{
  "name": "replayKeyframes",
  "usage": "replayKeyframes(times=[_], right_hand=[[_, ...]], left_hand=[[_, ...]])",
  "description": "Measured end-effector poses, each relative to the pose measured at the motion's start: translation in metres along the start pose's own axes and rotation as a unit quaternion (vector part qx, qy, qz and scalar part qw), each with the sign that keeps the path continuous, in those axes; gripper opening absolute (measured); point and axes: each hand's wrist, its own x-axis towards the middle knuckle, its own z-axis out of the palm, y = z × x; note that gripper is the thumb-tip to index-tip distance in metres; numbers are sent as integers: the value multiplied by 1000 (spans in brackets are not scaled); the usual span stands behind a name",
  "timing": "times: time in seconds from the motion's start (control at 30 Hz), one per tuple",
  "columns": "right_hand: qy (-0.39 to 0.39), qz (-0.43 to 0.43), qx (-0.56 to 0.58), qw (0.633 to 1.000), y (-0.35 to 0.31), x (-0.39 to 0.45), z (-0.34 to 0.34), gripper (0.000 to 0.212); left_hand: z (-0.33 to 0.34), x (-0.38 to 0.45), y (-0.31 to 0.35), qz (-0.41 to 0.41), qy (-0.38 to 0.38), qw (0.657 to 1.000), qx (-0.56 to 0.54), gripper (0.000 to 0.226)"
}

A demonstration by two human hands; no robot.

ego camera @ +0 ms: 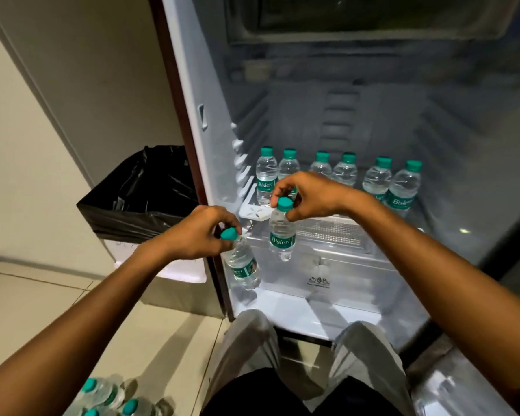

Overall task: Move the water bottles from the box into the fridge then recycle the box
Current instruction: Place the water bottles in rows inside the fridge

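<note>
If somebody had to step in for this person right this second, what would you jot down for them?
Left hand grips a water bottle by its cap, at the fridge's left edge.
Right hand holds another bottle by its cap, in front of the shelf.
Done: six bottles stand in a row on the fridge shelf.
Left: set these two down, then load the bottles on the floor at lower left. The box is not in view. A bin with a black liner stands left of the fridge.

head cam | looks forward and down | close above both hands (pixel 306 196) | faces open fridge (pixel 342 115)
</note>
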Motion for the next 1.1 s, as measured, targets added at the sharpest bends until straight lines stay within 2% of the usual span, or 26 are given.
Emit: replayKeyframes(times=[0.13,0.27,0.43,0.63,0.7,0.8,0.93,1.1], right_hand=[[40,0,-6,999,-2,-16,-34,28],[78,-5,7,997,-7,-32,-64,24],[117,-7,-6,993,-15,-48,-96,23],[239,-39,-91,966,-20,-56,-118,24],[287,-58,-137,946,-20,-55,-119,26],[337,-86,-143,926,-17,-46,-112,27],[366,-94,-171,910,-4,-25,-87,28],[399,-77,-183,895,12,0,-63,20]], left_hand=[[-16,26,25,25,-11,1000,0,24],[-34,52,49,54,12,998,28,27],[-57,78,71,88,66,993,52,29],[-84,95,83,136,166,973,81,33],[-89,97,85,151,210,963,77,31],[-90,103,85,166,263,947,76,28],[-80,117,77,171,308,931,91,28],[-67,136,59,152,336,927,76,26]])
